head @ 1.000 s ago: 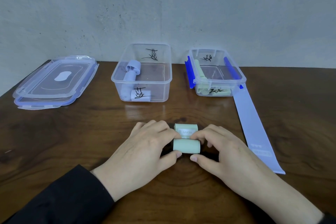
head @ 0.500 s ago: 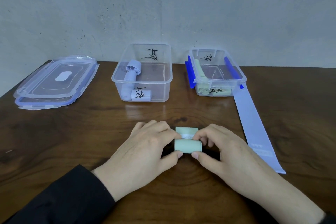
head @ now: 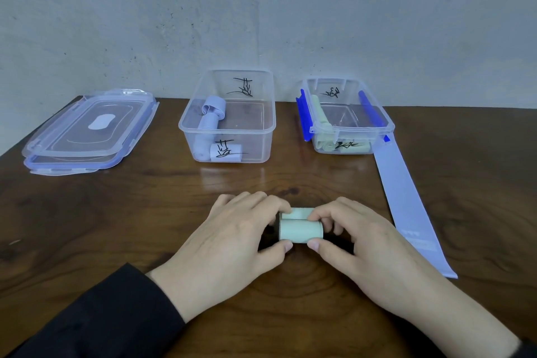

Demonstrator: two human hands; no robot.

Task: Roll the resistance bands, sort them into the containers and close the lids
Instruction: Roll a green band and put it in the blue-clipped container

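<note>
A pale green resistance band (head: 300, 229) lies rolled into a short cylinder on the wooden table (head: 145, 212), a small tail still flat behind it. My left hand (head: 232, 244) pinches its left end and my right hand (head: 357, 244) pinches its right end, thumbs in front, fingers on top. Behind stand two open clear containers: the middle one (head: 270, 125) holds rolled light-blue bands (head: 209, 116), the right one (head: 386, 123), with blue clips, holds rolled green bands (head: 322, 116). A flat light-blue band (head: 406, 200) stretches from the right container toward me.
Two clear lids with blue rims (head: 90, 131) are stacked at the far left of the table. A grey wall (head: 261, 9) rises directly behind the containers. Black marker writing marks both containers.
The green roll has turned further away from me and grown thicker, and the flat tail behind it has become shorter. Both hands moved slightly forward with it.
</note>
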